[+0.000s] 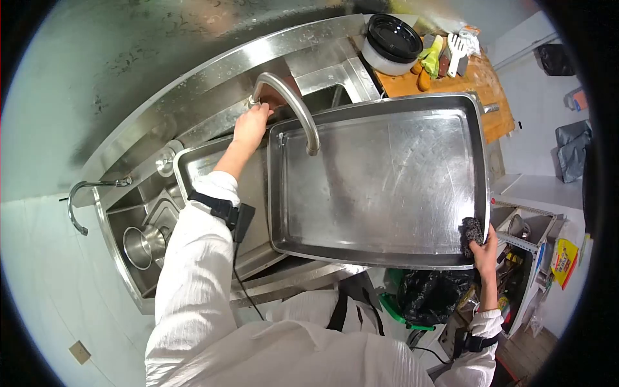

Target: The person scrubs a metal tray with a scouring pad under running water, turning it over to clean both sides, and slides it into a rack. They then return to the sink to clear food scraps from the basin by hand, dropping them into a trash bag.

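A large rectangular steel tray [380,187] lies tilted across the sink, its inside facing up. My right hand [485,251] grips its lower right corner, with a dark steel wool scrubber [472,233] pinched under the thumb against the inner wall. Behind the sink, my left hand [253,126] is closed at the base of a curved faucet [290,97], on what looks like its handle, largely covered by the fingers. The spout hangs over the tray's left part. Under the large tray sits a second steel tray [213,161], partly hidden.
At left, a smaller faucet [80,209] and a steel pot [137,248] belong to another basin. A lidded container [392,45] and a white slotted turner [456,53] stand by a wooden board [487,80]. Below right are a bin with a black bag [432,300] and shelving [525,235].
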The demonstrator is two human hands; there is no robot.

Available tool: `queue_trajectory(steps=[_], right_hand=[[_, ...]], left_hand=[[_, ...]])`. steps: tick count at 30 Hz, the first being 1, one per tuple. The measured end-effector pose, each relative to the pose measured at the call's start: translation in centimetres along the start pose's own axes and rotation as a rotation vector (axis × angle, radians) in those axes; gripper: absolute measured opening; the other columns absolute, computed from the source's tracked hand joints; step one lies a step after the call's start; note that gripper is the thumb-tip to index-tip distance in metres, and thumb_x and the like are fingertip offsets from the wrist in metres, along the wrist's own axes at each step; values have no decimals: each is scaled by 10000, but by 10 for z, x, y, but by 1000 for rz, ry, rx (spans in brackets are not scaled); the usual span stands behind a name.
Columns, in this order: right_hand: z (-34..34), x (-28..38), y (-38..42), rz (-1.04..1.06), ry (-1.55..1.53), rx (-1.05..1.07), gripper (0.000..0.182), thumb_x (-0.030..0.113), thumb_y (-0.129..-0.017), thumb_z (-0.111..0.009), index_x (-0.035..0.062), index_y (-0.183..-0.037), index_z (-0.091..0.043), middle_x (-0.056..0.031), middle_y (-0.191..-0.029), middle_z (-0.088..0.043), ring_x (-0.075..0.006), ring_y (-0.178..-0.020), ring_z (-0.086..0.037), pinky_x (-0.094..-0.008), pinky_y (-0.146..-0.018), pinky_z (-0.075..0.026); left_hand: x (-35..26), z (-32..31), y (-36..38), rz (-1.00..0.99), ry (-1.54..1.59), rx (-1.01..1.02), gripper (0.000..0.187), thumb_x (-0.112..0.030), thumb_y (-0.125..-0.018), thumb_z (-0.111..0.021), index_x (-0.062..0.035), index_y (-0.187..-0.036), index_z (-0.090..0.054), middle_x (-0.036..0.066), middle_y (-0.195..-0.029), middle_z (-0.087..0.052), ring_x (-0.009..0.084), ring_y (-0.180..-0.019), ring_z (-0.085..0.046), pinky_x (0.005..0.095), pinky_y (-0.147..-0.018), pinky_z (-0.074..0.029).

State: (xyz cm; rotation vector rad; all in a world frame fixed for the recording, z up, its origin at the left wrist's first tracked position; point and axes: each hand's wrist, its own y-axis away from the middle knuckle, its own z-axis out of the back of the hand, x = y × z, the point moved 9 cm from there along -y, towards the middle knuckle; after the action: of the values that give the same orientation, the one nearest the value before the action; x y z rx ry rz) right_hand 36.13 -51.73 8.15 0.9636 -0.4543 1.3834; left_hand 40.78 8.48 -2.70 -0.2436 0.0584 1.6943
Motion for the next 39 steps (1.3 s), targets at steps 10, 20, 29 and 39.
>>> queue_trajectory(steps=[10,20,29,39], right_hand=[[-8,-8,-12,-32,-36,28,481,-109,-715,-506,-29,-1184,-436,-28,-987,-557,-91,-853,-532,-213,-768,-417],[-10,-13,-18,-23,-114,35,446,-97,-724,-506,-35,-1163,-456,-34,-1007,-567,-94,-883,-536,-220,-802,-409],[19,10,3,25,14,-139,496,-85,-703,-520,-40,-1189,-436,-31,-998,-549,-93,-864,-515,-206,-767,-403],[57,35,79,40,189,-383,647,-99,-692,-587,-54,-1284,-329,-107,-1112,-437,-185,-945,-511,-281,-824,-412]], left_hand=[[125,-79,29,580,1513,-86,299,-328,-917,-449,-33,-911,-497,105,-731,-597,158,-620,-571,261,-537,-470],[116,-76,133,827,1293,240,317,-207,-910,-482,-37,-1171,-427,45,-870,-570,118,-697,-549,231,-617,-458],[99,-84,29,674,1090,3,213,-116,-860,-510,41,-988,-576,67,-736,-628,130,-676,-601,272,-621,-476],[50,-5,43,487,474,-210,140,-56,-796,-556,24,-873,-640,122,-672,-643,170,-595,-622,292,-587,-479]])
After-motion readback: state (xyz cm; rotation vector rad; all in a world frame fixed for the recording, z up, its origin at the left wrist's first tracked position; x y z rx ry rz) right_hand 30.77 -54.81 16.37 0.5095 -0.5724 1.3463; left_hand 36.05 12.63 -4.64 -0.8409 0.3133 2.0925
